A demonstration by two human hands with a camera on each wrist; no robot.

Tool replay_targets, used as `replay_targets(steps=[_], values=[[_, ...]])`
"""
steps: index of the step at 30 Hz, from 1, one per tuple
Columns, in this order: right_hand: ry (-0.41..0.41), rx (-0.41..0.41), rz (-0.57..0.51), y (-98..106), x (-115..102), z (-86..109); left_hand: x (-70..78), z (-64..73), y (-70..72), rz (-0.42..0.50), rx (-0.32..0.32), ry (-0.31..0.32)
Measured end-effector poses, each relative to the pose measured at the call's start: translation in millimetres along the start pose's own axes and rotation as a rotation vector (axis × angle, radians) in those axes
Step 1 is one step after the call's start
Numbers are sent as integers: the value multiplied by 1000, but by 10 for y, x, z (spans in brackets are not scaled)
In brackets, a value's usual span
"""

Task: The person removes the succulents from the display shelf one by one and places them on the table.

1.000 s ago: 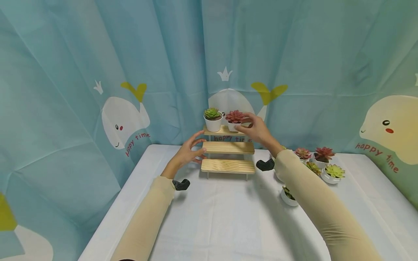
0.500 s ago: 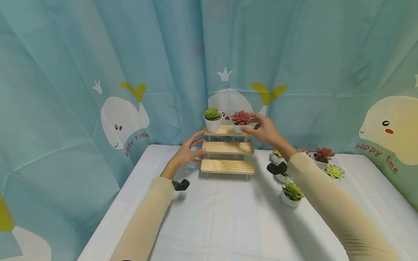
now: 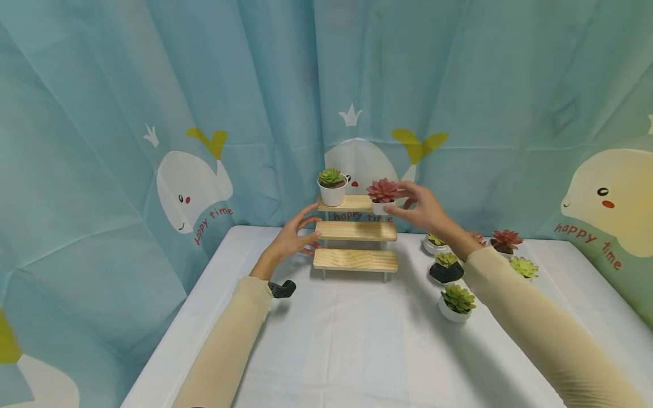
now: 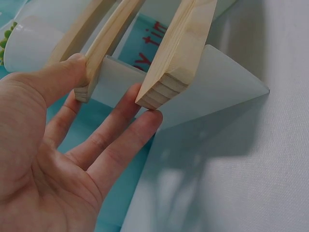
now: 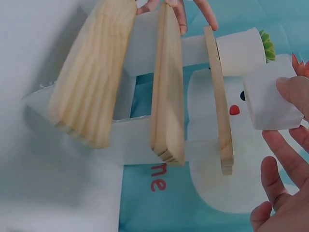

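Observation:
A three-tier wooden plant stand [image 3: 355, 259] stands at the back of the table. My left hand [image 3: 292, 241] has its fingers spread along the stand's left side; in the left wrist view its fingertips [image 4: 149, 118] touch the plank ends. With thumb and fingers my right hand [image 3: 422, 208] pinches a square white pot [image 5: 270, 96] holding a red succulent [image 3: 382, 190]. In the right wrist view this pot is apart from the top plank [image 5: 219, 96], off its upper face near the right end. A green succulent in a round white pot [image 3: 333, 194] stands on that plank's left.
Right of the stand, several potted succulents are grouped on the white table, among them a green one [image 3: 457, 303] in front and a dark red one [image 3: 506, 241] behind. My right forearm partly covers the group. A blue curtain [image 3: 275, 113] hangs close behind the stand.
My right hand has moved the potted red succulent rightward along the top plank and slightly toward me, uncovering more of the table plants. My left hand has stayed at the stand's side.

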State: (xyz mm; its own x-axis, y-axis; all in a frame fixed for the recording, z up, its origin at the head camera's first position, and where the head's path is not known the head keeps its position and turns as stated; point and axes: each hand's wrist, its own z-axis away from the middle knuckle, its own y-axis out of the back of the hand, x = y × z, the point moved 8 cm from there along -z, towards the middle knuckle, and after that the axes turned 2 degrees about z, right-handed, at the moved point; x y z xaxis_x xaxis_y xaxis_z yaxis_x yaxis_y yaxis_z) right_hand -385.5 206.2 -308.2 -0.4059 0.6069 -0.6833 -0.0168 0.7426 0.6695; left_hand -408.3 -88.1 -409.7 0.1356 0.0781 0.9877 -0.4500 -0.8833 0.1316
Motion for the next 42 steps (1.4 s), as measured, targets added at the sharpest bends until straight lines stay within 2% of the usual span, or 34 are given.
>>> replay_targets(steps=[13, 23, 34, 42], values=[[-3, -26, -3, 128, 29, 411, 9, 9, -3, 27, 9, 16], [40, 2, 91, 261, 67, 710, 16, 15, 6, 24, 7, 17], [-67, 20, 102, 467, 265, 1118, 15, 12, 0, 22, 2, 13], [-47, 63, 122, 625, 418, 1391, 5, -9, 10, 22, 4, 8]])
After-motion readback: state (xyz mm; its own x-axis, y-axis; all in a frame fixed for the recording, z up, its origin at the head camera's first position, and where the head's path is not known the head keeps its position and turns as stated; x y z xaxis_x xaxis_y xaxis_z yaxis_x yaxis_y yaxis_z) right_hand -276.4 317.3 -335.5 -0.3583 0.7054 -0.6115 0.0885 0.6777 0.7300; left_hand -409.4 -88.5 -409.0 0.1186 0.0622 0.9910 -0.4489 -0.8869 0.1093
